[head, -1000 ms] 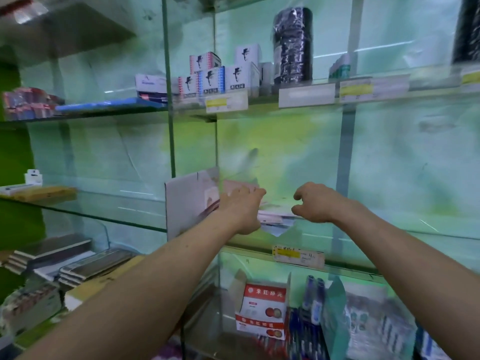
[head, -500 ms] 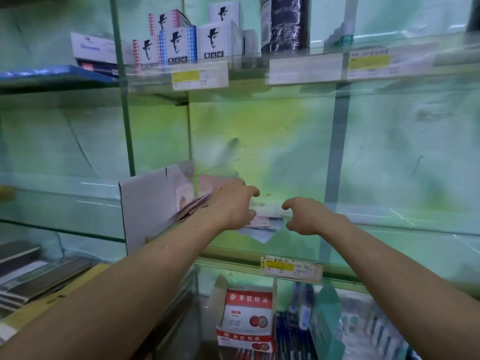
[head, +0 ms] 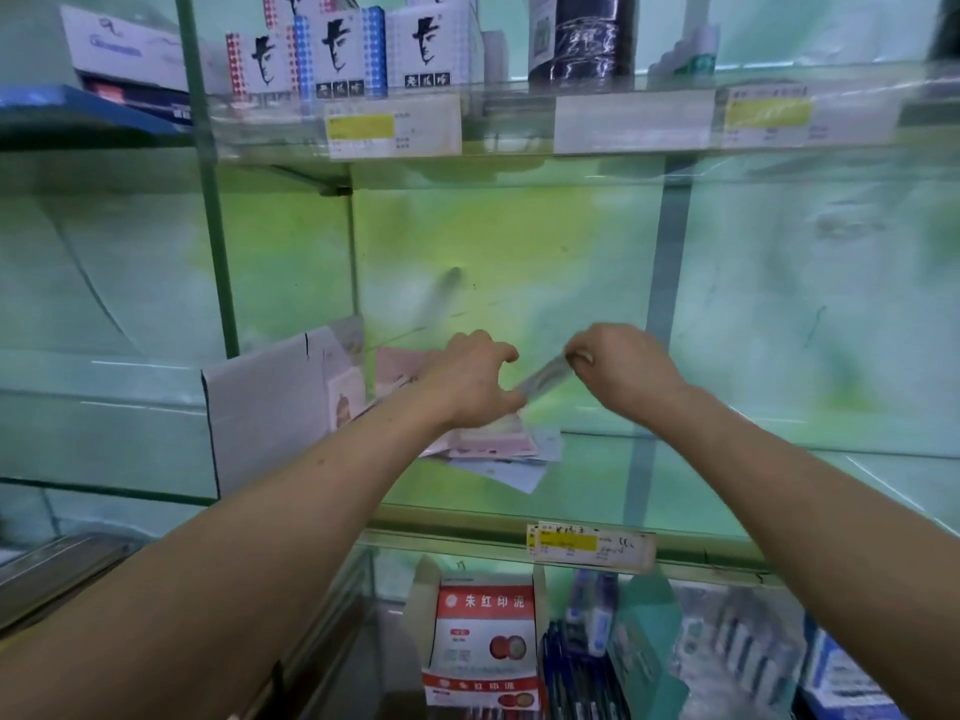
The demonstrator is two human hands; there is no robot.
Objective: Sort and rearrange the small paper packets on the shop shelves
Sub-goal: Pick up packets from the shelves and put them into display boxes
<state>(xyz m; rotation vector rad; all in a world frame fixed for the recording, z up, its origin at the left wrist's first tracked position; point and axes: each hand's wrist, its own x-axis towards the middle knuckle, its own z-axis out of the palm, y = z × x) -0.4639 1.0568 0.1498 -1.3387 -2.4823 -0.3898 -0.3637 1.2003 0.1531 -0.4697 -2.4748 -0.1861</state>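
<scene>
Head view, both arms reaching in over the clear glass shelf [head: 727,475].

- Right hand [head: 626,374]: fingers curled tight, tips pinched on the upper end of one thin pale paper packet [head: 544,379]. It is lifted clear of the shelf and slants from 2 o'clock down to 8 o'clock.
- Left hand [head: 470,384]: knuckles up, fingers bent, thumb spread wide. The packet's lower end runs in under those fingers. I cannot tell whether they pinch it or merely steady it.
- The loose heap of pink and white paper packets [head: 493,446] lies on the glass at 6 o'clock of the left hand, fanned and overlapping, with corners pointing every way.
- A grey cardboard box [head: 265,407] stands open at 9 o'clock of the heap. More pinkish packets lean inside it.

My reading: one packet is held edge-on between the hands so it can be separated and checked away from the muddle. The left hand stays low over the heap, probably to keep the rest from sliding. I'd judge sorting to be at an early stage, since most packets remain unordered.

Risk: the sheets are thin and the glass is slick, so the heap's front corner could be swept towards the lip at 6 o'clock, above the yellow-and-white price label [head: 592,547].
</scene>
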